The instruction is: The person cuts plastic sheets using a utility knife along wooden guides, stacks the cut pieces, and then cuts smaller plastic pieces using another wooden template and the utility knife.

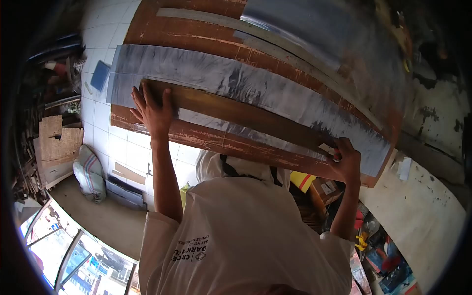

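A long brown flat strip lies across a grey marbled sheet on the worn reddish-brown table. My left hand presses on the strip's left end with its fingers spread. At the strip's right end, my right hand is closed, its fingers bent together near the strip's edge. Something small with a pale part and a bit of red shows at those fingertips; its kind is too small to tell.
The table carries a thin grey strip and a shiny grey sheet on its far side. A white sack and brown board pieces are on the left. A cardboard box stands below the table's right part.
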`<state>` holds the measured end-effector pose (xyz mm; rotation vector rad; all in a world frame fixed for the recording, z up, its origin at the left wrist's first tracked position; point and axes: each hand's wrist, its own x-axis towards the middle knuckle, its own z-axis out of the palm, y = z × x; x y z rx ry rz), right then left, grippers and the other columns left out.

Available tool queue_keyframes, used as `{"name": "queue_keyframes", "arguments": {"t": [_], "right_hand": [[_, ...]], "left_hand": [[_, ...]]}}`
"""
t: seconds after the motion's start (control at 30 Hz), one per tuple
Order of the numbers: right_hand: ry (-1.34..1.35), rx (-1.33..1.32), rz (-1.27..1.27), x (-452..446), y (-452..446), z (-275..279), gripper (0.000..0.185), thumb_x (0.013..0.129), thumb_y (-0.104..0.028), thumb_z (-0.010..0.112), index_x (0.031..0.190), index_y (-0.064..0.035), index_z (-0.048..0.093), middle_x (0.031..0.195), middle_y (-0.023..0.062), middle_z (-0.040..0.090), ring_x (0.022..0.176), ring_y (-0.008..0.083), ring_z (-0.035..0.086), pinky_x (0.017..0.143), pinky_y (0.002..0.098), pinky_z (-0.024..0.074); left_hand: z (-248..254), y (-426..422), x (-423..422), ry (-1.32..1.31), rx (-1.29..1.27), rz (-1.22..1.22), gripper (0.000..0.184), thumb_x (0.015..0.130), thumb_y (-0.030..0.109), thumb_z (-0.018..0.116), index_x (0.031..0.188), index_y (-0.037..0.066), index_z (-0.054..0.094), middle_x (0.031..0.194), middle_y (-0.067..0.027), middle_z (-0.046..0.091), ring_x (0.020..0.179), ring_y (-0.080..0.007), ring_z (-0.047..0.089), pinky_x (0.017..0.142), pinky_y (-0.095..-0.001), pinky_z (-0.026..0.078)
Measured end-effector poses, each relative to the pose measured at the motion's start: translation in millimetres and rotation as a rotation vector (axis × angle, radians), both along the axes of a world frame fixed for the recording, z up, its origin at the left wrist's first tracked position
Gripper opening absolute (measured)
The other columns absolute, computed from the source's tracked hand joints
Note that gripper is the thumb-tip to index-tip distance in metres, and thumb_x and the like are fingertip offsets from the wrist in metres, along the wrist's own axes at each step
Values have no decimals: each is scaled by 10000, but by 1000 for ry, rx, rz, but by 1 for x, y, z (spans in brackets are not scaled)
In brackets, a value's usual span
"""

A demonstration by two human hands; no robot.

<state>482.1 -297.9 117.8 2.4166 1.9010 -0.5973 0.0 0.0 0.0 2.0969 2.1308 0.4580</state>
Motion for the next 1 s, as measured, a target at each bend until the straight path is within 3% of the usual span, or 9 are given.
{"name": "queue_keyframes", "arguments": {"t": [0.17, 0.23, 0.3, 0.43, 0.53, 0.63, 0.83, 0.93, 1.0], "right_hand": [[135, 135, 38, -75, 43, -2, 661, 625, -227, 866, 1227, -52, 655, 1114, 89, 659, 680, 216, 700, 633, 332, 578], [124, 185, 71, -102, 62, -9, 645, 629, -214, 864, 1223, -69, 661, 1111, 85, 660, 699, 227, 702, 633, 334, 577], [165, 247, 30, -124, 79, -14, 628, 633, -190, 844, 1229, -105, 665, 1109, 46, 656, 711, 160, 717, 624, 332, 575], [135, 328, 65, -154, 110, -24, 638, 633, -165, 842, 1242, -117, 657, 1138, 47, 657, 696, 145, 715, 630, 330, 576], [131, 306, 34, -168, 123, -34, 632, 632, -162, 857, 1232, -115, 666, 1171, 60, 655, 761, 168, 723, 663, 333, 582], [155, 357, 10, -173, 125, -47, 630, 627, -207, 920, 1201, -102, 685, 1190, 86, 664, 850, 261, 724, 708, 366, 597], [60, 376, -101, -178, 95, -58, 665, 709, -221, 900, 1309, -88, 646, 1313, 126, 617, 1121, 297, 668, 793, 359, 593], [-37, 416, -304, -185, 77, -62, 658, 734, -330, 891, 1307, -108, 654, 1419, 179, 541, 1118, 306, 662, 801, 388, 594], [19, 435, -469, -189, 72, -64, 743, 781, -315, 875, 1416, -92, 559, 1456, 208, 490, 1294, 369, 550, 887, 408, 565]], "left_hand": [[-10, 22, -36, -119, -50, 87, 832, 971, 611, 507, 1588, 94, 300, 1672, -195, 172, 1559, -377, 89, 1207, -635, 41], [-5, 29, -45, -95, -56, 91, 835, 977, 612, 489, 1590, 80, 288, 1671, -201, 169, 1559, -382, 84, 1207, -635, 39], [-5, 33, -48, -83, -66, 98, 839, 984, 612, 472, 1591, 67, 276, 1670, -208, 166, 1558, -387, 79, 1207, -635, 38], [-2, 39, -46, -80, -78, 72, 879, 982, 634, 450, 1593, 37, 242, 1659, -247, 157, 1546, -437, 71, 1202, -643, 19], [1, 40, -43, 5, -106, 34, 925, 968, 642, 469, 1595, 13, 209, 1644, -297, 141, 1536, -473, 60, 1192, -659, 6], [6, 33, -38, 29, -84, -70, 978, 950, 656, 493, 1589, -20, 189, 1632, -328, 131, 1537, -473, 49, 1190, -661, 3], [17, 9, -19, 23, -191, -197, 1281, 781, 778, 652, 1591, -42, 95, 1635, -340, 67, 1538, -476, 34, 1191, -664, 29], [16, 7, -14, 27, -166, -248, 1405, 685, 810, 709, 1585, -58, 69, 1624, -360, 61, 1529, -500, 23, 1188, -669, 58], [17, 9, -15, 30, -169, -251, 1401, 687, 814, 703, 1582, -63, 78, 1624, -361, 68, 1528, -501, 32, 1186, -671, 68]]}}
